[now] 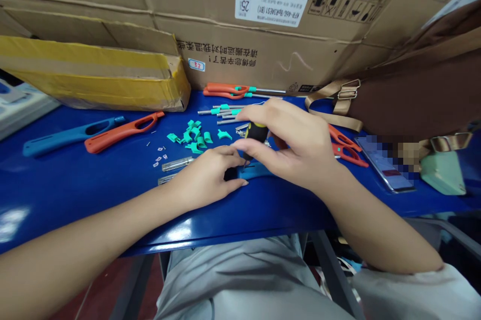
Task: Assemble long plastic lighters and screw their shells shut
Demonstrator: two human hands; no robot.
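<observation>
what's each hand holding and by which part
The right hand grips the screwdriver by its black-and-yellow handle; the left hand holds down the blue part at its left end.

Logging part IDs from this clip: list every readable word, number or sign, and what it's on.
"KFR-46G/BpR3AES1 (B1)": white label, upside down, on the cardboard box.
"25": same label, turned sideways.
"37": small sticker on the box.
Chinese print on the box, upside down: not surely readable.
Handling symbols on the box: pictures only, captions too small.
Label's fine print, barcode: too small.
Phone screen: blurred.
</observation>
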